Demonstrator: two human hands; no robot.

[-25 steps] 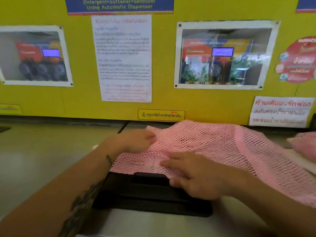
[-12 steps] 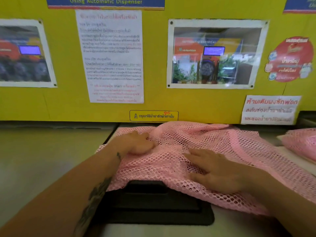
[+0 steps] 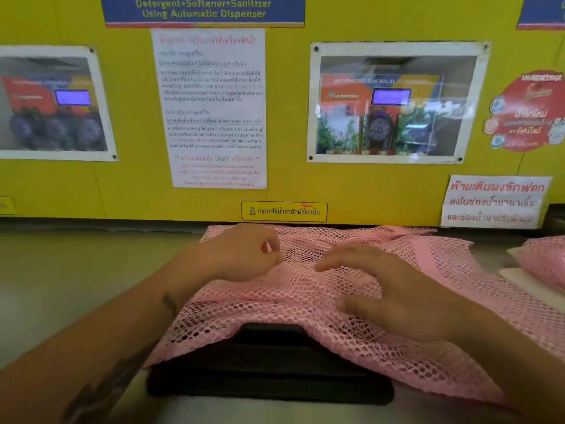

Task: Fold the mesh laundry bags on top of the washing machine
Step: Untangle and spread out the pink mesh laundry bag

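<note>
1. Here, a pink mesh laundry bag is seen spread, rumpled, over the grey top of the washing machine, its far edge lying at the back edge under the yellow wall panel.
2. The bag's near edge is draped over a black raised handle plate close to the front edge.
3. The left hand is rested on the bag's far left part, fingers curled loosely together with the thumb tip near the forefinger; whether mesh is pinched cannot be told.
4. The right hand is laid palm-down on the middle of the bag, fingers spread apart and flat, nothing gripped.
5. A second pink mesh bundle is seen at the right edge, apart from the first.
</note>
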